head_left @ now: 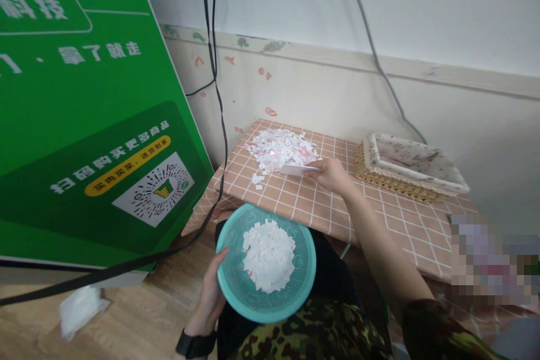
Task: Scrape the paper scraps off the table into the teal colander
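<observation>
My left hand (214, 284) grips the left rim of a teal plastic colander (304, 287), thumb over the edge and fingers hidden beneath. Inside it lies a heap of small white paper scraps (270, 259) with a bit of pink. Across the table, my right hand (331, 174) is closed on the end of a flat white card (295, 169). The card's edge meets the near side of a pile of white and pink paper scraps (282, 149). A few loose scraps (257, 180) lie just left of the card.
A checked brown cloth covers the table (312, 202). A lined wicker basket (396, 185) stands at the back right. On the left is a large green panel (84, 124), with a dark cable (221, 124) hanging before it. A white plastic bag (82, 309) lies on the floor.
</observation>
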Available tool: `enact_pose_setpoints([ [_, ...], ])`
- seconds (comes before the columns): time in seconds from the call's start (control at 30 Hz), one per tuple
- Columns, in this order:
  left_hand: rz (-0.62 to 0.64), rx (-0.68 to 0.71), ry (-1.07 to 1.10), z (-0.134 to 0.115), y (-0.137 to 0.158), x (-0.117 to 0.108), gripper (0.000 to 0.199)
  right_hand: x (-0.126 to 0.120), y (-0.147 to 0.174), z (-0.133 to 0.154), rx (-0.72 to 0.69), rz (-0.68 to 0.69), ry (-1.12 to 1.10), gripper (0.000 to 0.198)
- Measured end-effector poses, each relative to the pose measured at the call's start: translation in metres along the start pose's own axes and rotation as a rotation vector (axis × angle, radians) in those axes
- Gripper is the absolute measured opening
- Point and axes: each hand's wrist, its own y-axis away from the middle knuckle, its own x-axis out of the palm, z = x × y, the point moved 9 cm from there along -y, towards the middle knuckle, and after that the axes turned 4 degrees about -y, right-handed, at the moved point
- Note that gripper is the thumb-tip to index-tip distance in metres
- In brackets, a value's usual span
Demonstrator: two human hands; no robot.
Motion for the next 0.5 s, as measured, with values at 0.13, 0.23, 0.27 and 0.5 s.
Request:
enact_pose_setpoints([
  [0.13,-0.009,0.003,-0.006,-0.001,-0.001,0.000,0.018,0.004,-0.003,-0.006,0.031,-0.009,-0.012,0.021],
  [0.23,0.009,0.006,-0.008,-0.001,-0.001,0.001,0.022,0.005,-0.003,-0.008,0.063,-0.034,-0.007,0.019],
  [0.27,0.014,0.007,-0.007,-0.001,-0.001,0.001,0.023,0.006,-0.003,-0.007,0.058,-0.033,-0.011,0.019],
  [0.5,-0.005,0.013,-0.003,-0.002,0.001,0.000,0.018,0.007,-0.005,0.004,-0.034,0.042,-0.042,0.019],
])
